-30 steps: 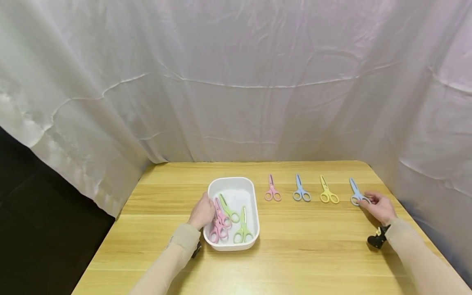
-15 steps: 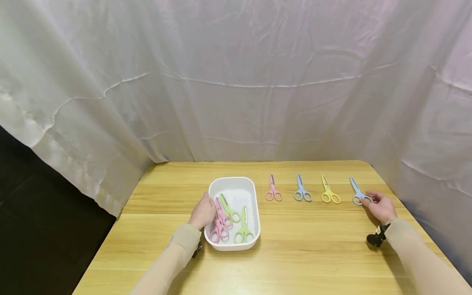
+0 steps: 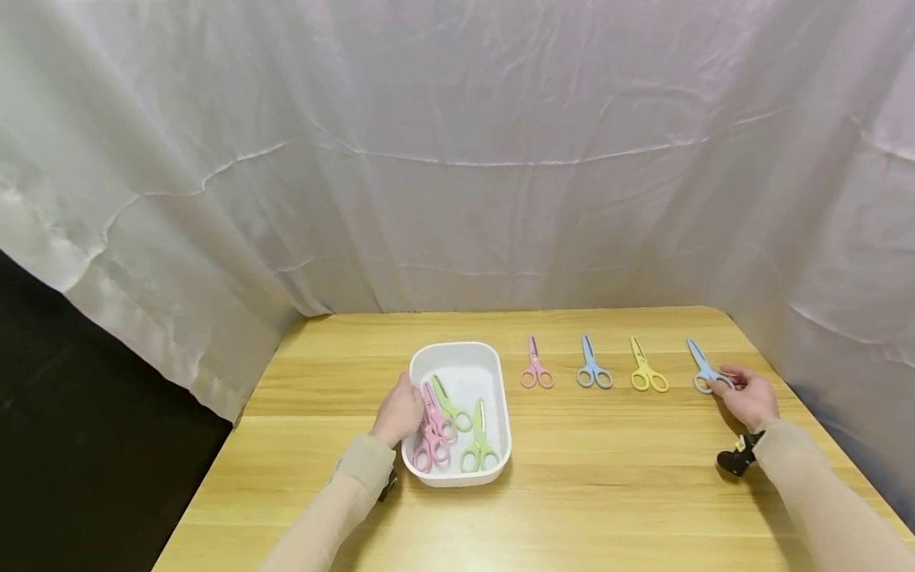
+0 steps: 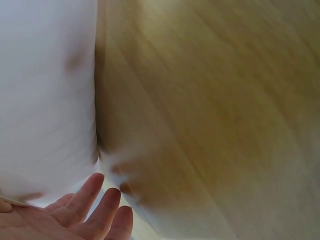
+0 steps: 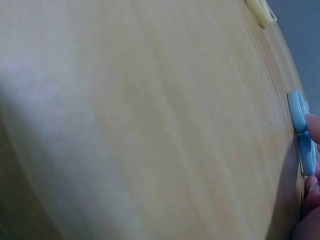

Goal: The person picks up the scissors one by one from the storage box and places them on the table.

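Observation:
My left hand holds the left wall of a white plastic tray. In the left wrist view its fingers lie along the tray's outer side. Two pink scissors and two green scissors lie in the tray, the pink ones overlapping beside the hand. At the far right, my right hand pinches one handle loop of light blue scissors, which lie on the table with blades pointing away. The right wrist view shows the thumb against the blue handle.
A row runs between tray and right hand: pink scissors, blue scissors and yellow scissors, spaced apart, blades away from me. The wooden table ends at grey curtains behind and at the right side.
The head view has shifted slightly, moving everything a little rightward in the picture. Hands, tray and scissors keep their places relative to one another.

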